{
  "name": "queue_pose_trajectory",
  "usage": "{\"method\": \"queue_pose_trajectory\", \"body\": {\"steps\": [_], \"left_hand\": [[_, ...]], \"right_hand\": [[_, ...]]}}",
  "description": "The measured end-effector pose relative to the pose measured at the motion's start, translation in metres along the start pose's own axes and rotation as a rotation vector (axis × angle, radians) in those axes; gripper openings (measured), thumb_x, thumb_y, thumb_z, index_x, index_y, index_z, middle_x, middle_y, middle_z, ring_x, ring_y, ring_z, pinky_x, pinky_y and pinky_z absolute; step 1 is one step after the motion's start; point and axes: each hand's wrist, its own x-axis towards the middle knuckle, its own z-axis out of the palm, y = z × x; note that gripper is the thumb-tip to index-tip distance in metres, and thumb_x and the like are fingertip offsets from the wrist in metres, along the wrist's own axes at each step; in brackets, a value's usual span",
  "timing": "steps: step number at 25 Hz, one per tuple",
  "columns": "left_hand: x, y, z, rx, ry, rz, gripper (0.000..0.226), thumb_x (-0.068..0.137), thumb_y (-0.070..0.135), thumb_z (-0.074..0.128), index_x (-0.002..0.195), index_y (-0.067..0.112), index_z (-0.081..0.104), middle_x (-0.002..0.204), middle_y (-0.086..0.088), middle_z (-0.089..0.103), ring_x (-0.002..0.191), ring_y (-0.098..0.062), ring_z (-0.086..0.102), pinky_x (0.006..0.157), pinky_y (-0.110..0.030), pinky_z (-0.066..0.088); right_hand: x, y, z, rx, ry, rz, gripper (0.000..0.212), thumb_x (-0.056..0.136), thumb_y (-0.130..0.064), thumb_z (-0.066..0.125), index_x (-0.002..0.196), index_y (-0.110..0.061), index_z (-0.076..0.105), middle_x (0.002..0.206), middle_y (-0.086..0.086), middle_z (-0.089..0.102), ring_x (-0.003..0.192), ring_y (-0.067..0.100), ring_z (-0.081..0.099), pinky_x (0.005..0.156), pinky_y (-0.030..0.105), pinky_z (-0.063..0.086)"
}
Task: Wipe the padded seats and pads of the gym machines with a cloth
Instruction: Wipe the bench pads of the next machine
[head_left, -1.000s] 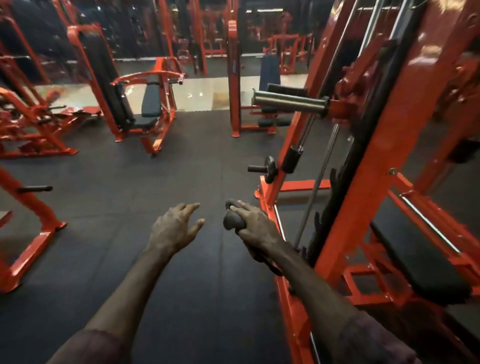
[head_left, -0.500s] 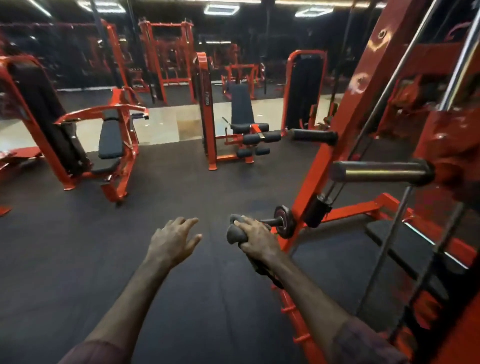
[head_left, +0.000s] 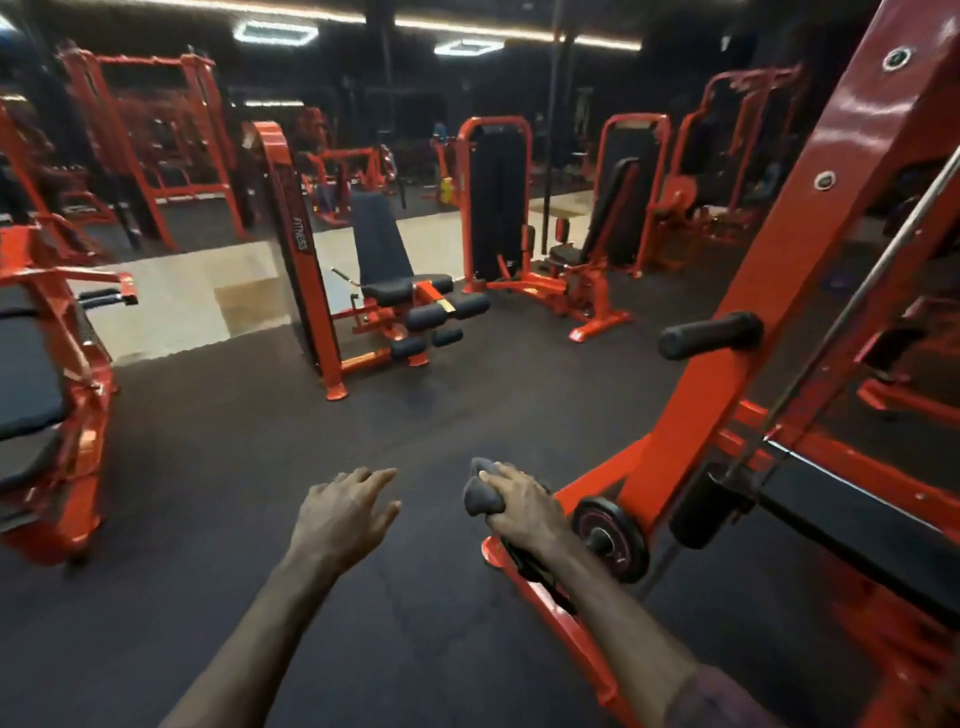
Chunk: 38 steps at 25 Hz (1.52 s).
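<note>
My right hand (head_left: 519, 506) grips the balled cloth (head_left: 480, 496) above the floor, left hand (head_left: 343, 512) open and empty, beside a plate-loaded frame (head_left: 753, 322) I could clip or trip on

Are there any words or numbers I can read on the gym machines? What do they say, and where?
"fitness": only the end, roughly "tness", reads clearly, running up the black strip on the upright of the leg machine in the middle.
Weight plate by the right hand: any markings too blurred to read.
Nothing else is readable.
</note>
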Motion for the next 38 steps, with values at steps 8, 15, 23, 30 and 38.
{"method": "queue_pose_trajectory", "body": {"steps": [8, 15, 23, 30, 38], "left_hand": [[0.284, -0.061, 0.061, -0.053, -0.027, 0.275, 0.052, 0.1, 0.055, 0.059, 0.146, 0.03, 0.059, 0.133, 0.001, 0.067, 0.121, -0.027, 0.065, 0.091, -0.046, 0.053], [0.546, -0.025, 0.153, -0.094, -0.122, 0.507, 0.053, 0.1, 0.056, 0.059, 0.146, 0.03, 0.057, 0.134, 0.0, 0.066, 0.124, -0.029, 0.063, 0.094, -0.049, 0.052], [0.787, 0.111, 0.2, -0.251, -0.143, 0.884, 0.051, 0.101, 0.053, 0.061, 0.144, 0.028, 0.06, 0.134, -0.001, 0.067, 0.124, -0.031, 0.064, 0.092, -0.053, 0.053], [0.939, 0.237, 0.277, -0.33, -0.198, 1.27, 0.071, 0.092, 0.072, 0.031, 0.141, 0.032, 0.063, 0.131, 0.003, 0.068, 0.122, -0.028, 0.066, 0.089, -0.054, 0.055], [1.034, 0.405, 0.282, -0.532, -0.246, 1.527, 0.067, 0.089, 0.069, 0.037, 0.13, 0.029, 0.071, 0.124, 0.001, 0.072, 0.114, -0.031, 0.07, 0.084, -0.051, 0.058]], "right_hand": [[0.204, 0.032, -0.002, 0.031, 0.155, 0.231, 0.069, 0.084, -0.017, 0.067, 0.151, -0.026, 0.055, 0.161, 0.0, 0.046, 0.146, 0.025, 0.045, 0.119, 0.038, 0.036], [0.387, 0.158, -0.015, 0.081, 0.239, 0.513, 0.066, 0.077, -0.024, 0.064, 0.143, -0.028, 0.06, 0.145, 0.0, 0.059, 0.131, 0.028, 0.059, 0.106, 0.042, 0.05], [0.47, 0.273, -0.091, -0.008, 0.43, 0.847, 0.058, 0.085, -0.013, 0.067, 0.143, -0.019, 0.062, 0.147, 0.005, 0.059, 0.136, 0.027, 0.055, 0.108, 0.039, 0.042], [0.53, 0.378, -0.12, 0.033, 0.656, 1.114, 0.058, 0.084, -0.01, 0.068, 0.141, -0.007, 0.063, 0.144, 0.015, 0.06, 0.133, 0.035, 0.057, 0.111, 0.039, 0.042], [0.54, 0.422, -0.186, -0.083, 0.931, 1.36, 0.064, 0.083, -0.002, 0.074, 0.145, -0.007, 0.059, 0.151, 0.017, 0.055, 0.142, 0.034, 0.05, 0.118, 0.043, 0.041]]}}
